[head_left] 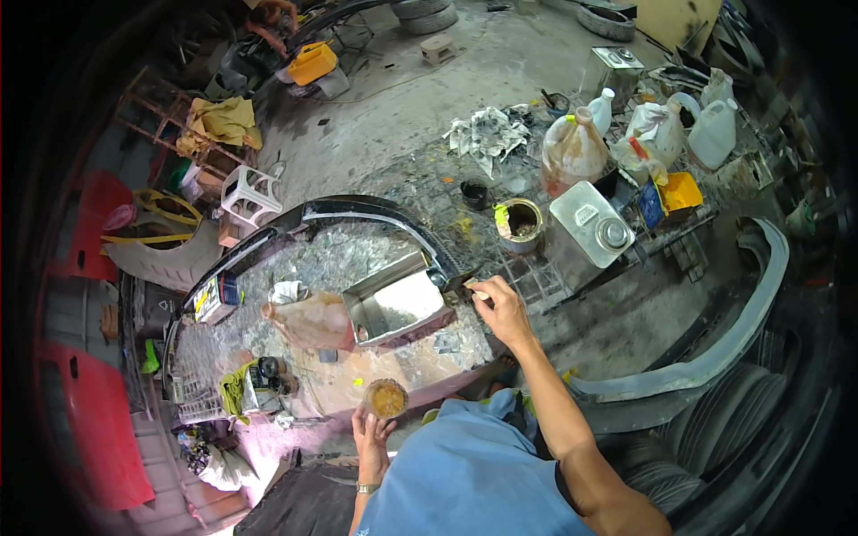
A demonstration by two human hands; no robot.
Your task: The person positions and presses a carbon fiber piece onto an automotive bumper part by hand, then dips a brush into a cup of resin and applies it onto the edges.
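Note:
My left hand (371, 438) holds a small round cup of amber-brown liquid (386, 398) close to my body, above the edge of a paint-spattered workbench (340, 259). My right hand (500, 308) reaches forward and pinches a small pale object, perhaps a brush or scraper; I cannot tell which. Its tip touches the end of a curved black bumper part (357, 212) by a cut-open metal can (398, 304). A stained plastic jug (308, 320) lies on its side left of that can.
A low mesh table (715, 192) to the right carries a square metal can (590, 223), an open round tin (521, 221), a large amber jug (572, 152), white jugs (710, 132) and crumpled paper (487, 134). Another bumper (715, 348) lies at my right. A white stool (250, 192) stands left.

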